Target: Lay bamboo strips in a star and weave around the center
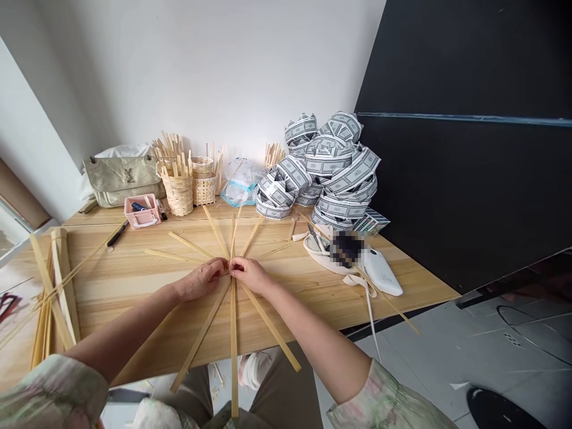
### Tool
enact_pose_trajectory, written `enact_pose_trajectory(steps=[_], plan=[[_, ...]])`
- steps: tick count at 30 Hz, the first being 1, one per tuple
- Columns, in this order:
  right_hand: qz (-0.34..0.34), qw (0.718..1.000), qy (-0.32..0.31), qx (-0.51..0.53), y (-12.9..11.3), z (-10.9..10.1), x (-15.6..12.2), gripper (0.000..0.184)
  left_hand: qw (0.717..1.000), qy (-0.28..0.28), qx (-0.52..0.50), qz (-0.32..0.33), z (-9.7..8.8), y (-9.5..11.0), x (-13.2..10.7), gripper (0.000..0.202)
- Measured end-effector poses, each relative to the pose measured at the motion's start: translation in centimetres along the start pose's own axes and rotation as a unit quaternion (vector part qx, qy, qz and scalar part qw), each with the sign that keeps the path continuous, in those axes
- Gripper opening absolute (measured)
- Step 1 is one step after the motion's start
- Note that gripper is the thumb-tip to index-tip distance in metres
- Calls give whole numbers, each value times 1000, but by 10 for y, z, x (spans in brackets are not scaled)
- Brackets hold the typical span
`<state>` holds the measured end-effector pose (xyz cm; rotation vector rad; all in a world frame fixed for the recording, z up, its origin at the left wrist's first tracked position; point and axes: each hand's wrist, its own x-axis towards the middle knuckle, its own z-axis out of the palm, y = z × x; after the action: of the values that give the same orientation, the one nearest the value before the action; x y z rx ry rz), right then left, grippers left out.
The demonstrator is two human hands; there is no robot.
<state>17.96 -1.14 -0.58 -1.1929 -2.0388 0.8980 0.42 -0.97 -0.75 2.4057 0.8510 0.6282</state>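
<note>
Long flat bamboo strips [233,351] cross on the wooden table and fan out like spokes of a star. At the crossing, my left hand [203,281] pinches the strips from the left side, its fingers closed. Right beside it, touching or nearly so, my right hand [251,273] has its thumb and fingers pressed together on the strips at the centre. Several strip ends reach over the table's front edge above my lap. The hands cover the crossing itself, so how the strips interlace there is hidden. A thin strip [270,253] runs off to the right.
More bamboo strips [47,304] lie at the left. Along the wall are a handbag [118,179], a pink basket [142,211], woven baskets [179,193], a plastic bag [243,179] and a pile of patterned rolls [328,173]. Scissors [316,238] and a white power bank [383,271] lie right.
</note>
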Motion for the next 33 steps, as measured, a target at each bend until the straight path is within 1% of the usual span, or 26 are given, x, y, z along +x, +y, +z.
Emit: enact_pose_trajectory(steps=[2, 4, 9, 12, 14, 19, 25, 28, 30, 33], plan=[[5, 999, -11, 31, 3, 0, 0, 7, 999, -31, 27, 23, -3, 4, -1, 20], [10, 998, -16, 59, 5, 1, 0, 5, 996, -67, 48, 43, -7, 7, -1, 25], [20, 993, -24, 113, 6, 0, 0, 3, 986, -150, 60, 51, -17, 8, 1, 50], [25, 990, -33, 134, 4, -2, 0, 0, 982, -175, 52, 50, -18, 10, 3, 70], [31, 989, -39, 142, 3, -2, 0, 3, 983, -172, 58, 41, -17, 14, 2, 72], [41, 986, -37, 154, 0, -2, 0, 5, 985, -150, 82, 6, -12, 24, -1, 53], [40, 988, -30, 149, 5, 2, -2, 9, 990, -108, 90, -3, -5, 21, -4, 45], [36, 989, -24, 138, 7, 4, -2, 8, 989, -116, 90, -22, -5, 19, -4, 43], [32, 990, -26, 135, 7, 4, -3, 7, 989, -126, 76, -15, -9, 19, -2, 44], [26, 990, -44, 129, 6, 4, -4, 6, 991, -127, 41, 22, -15, 19, 0, 41]])
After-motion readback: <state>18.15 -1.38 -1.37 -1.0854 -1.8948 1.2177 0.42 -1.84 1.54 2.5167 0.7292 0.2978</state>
